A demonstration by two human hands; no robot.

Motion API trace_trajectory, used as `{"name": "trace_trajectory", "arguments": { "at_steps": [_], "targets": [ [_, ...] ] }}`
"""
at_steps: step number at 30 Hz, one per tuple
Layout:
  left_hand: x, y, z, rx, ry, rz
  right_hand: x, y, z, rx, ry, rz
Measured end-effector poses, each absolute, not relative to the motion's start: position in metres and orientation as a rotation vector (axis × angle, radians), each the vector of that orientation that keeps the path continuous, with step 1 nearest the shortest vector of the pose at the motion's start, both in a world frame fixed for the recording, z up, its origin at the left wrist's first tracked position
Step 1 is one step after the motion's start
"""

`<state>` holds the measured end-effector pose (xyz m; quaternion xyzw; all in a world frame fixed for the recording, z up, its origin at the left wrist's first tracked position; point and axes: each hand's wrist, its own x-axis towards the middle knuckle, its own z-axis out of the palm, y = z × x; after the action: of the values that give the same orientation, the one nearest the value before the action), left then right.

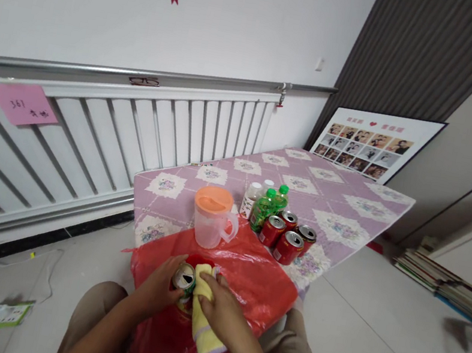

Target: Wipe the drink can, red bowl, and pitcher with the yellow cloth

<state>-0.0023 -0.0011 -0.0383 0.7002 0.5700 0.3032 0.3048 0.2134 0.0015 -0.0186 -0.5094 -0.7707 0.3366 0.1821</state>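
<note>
My left hand (162, 286) is wrapped round a drink can (184, 277) whose top, with an opened mouth, faces up. Right beside it, my right hand (220, 301) grips a folded yellow cloth (204, 329). The cloth's upper end lies against or very near the can's side; I cannot tell whether they touch. Both hands are over a red plastic bag (256, 271) spread on the table edge and hanging down between the knees. Just beyond the hands stands a clear plastic pitcher (207, 226) with an orange lid.
Several opened red cans (288, 248) stand grouped at the right of the bag. Behind them are green bottles (263, 210) and white-capped bottles (251, 199). A floral tablecloth (342, 195) covers the table. A radiator (190, 123) runs along the wall; a power strip (4, 315) lies on the floor.
</note>
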Motion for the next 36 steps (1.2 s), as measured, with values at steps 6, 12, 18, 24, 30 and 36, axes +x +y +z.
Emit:
{"name": "trace_trajectory", "arguments": {
  "at_steps": [6,12,18,24,30,36],
  "targets": [
    [-0.003,-0.002,-0.035,1.845,1.495,0.803,0.204,0.027,-0.017,-1.414,-2.171,0.922],
    [-0.002,-0.002,-0.035,1.828,1.518,0.795,0.202,0.014,-0.02,-1.459,-2.164,0.919],
    [0.0,-0.002,-0.033,1.833,1.527,0.804,0.205,-0.017,-0.017,-1.508,-2.16,0.938],
    [0.001,-0.004,-0.032,1.834,1.534,0.81,0.214,-0.028,-0.018,-1.449,-2.177,0.98],
    [0.0,-0.003,-0.034,1.836,1.53,0.802,0.211,-0.008,-0.012,-1.477,-2.184,0.937],
    [-0.001,-0.003,-0.036,1.847,1.537,0.813,0.202,-0.002,-0.013,-1.518,-2.166,0.912]
  ]
}}
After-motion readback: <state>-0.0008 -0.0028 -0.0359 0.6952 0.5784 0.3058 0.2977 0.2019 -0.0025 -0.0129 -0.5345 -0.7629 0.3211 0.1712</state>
